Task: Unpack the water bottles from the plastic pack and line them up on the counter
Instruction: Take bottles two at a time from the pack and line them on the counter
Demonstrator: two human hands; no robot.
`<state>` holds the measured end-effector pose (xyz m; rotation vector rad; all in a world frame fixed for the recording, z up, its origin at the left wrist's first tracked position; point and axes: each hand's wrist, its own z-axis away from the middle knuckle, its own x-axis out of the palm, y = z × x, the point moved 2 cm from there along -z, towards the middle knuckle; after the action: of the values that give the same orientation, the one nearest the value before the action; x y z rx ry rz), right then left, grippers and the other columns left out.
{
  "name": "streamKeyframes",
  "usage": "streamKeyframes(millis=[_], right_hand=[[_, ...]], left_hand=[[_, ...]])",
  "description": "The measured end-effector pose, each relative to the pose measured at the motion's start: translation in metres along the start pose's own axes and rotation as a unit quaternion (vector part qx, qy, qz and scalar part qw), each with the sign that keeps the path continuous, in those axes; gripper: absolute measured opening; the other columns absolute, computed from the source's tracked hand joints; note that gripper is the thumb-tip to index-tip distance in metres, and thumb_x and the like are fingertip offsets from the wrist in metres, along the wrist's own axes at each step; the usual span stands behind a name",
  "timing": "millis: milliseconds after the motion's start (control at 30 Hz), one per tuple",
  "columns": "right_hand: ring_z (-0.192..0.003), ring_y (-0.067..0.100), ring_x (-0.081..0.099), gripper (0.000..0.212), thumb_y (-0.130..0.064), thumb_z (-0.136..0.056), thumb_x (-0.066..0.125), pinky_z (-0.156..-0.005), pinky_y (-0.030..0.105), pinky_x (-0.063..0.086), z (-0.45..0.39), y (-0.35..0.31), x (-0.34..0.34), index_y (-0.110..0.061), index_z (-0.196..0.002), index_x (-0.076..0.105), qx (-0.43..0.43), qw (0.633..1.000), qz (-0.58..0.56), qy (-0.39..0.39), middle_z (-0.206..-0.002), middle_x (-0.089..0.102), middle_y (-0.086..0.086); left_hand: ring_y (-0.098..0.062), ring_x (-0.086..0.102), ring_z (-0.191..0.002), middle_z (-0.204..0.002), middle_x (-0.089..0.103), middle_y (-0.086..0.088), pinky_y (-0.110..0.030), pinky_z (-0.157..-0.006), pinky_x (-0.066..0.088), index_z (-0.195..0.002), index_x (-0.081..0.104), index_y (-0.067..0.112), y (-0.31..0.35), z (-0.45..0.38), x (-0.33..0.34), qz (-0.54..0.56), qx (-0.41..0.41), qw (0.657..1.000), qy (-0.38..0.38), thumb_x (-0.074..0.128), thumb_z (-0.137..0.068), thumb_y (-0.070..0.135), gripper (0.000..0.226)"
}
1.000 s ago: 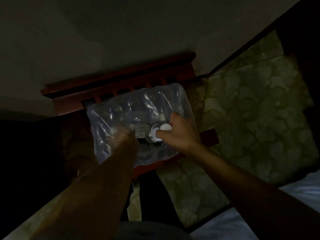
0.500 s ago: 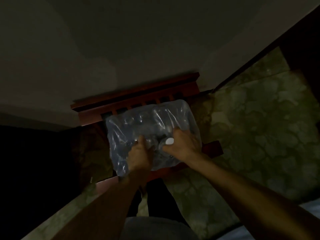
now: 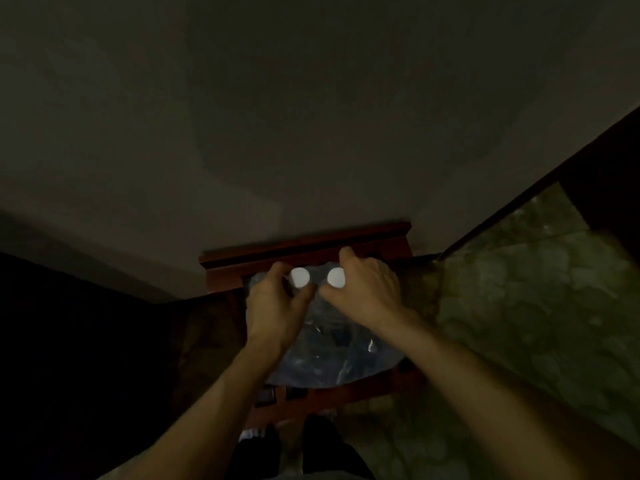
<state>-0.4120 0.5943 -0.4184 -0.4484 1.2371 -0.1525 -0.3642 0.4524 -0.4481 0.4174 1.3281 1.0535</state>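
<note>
Left hand (image 3: 275, 308) grips a white cap (image 3: 300, 277), right hand (image 3: 363, 289) grips another cap (image 3: 336, 277), both over the pack (image 3: 332, 355), bottles seemingly hidden in gloom.

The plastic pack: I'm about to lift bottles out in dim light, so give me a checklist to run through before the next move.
1. Plastic pack resting on the red wooden stand: ok, it lies on top.
2. Two white caps, left cap and right cap, exposed: ok, both visible.
3. Left hand on its bottle: ok, fingers curl round the left cap.
4. Right hand on its bottle: ok, fingers wrap beside the right cap.
5. Bottles free of the wrap: cannot tell, too dark.
6. Space on the counter for a row: cannot tell, no counter surface is clearly visible.
</note>
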Motion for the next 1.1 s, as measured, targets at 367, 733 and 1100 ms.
streamKeyframes(millis=[367,733,1100], right_hand=[[-0.076,0.017,0.061,0.028,-0.045,-0.074,0.067,-0.066,0.035,0.054,0.01,-0.088,-0.075,-0.025,-0.088,0.054,0.013,0.988,-0.082,0.128,-0.08,0.062,-0.005],[-0.065,0.015,0.059,0.025,-0.042,-0.07,0.066,-0.054,0.033,0.047,0.071,-0.205,-0.116,-0.02,-0.073,0.055,-0.047,0.959,-0.117,0.252,-0.067,0.061,-0.004],[-0.067,0.024,0.06,0.03,-0.04,-0.066,0.068,-0.058,0.042,0.051,0.161,-0.3,-0.138,-0.013,-0.07,0.056,-0.155,0.929,-0.141,0.305,-0.066,0.061,0.002]], left_hand=[[-0.012,0.064,-0.073,-0.081,0.066,0.003,-0.031,-0.064,0.053,-0.095,0.063,0.017,0.054,0.008,-0.113,0.091,0.099,0.989,0.054,0.076,-0.083,0.031,0.023],[-0.001,0.051,-0.055,-0.063,0.053,0.011,-0.02,-0.05,0.031,-0.072,0.049,0.031,0.079,0.05,-0.246,0.074,0.207,0.969,0.116,0.075,-0.079,0.04,0.029],[-0.003,0.047,-0.054,-0.063,0.048,0.01,-0.015,-0.051,0.033,-0.074,0.051,0.031,0.074,0.146,-0.346,0.107,0.262,0.937,0.204,0.075,-0.082,0.036,0.025]])
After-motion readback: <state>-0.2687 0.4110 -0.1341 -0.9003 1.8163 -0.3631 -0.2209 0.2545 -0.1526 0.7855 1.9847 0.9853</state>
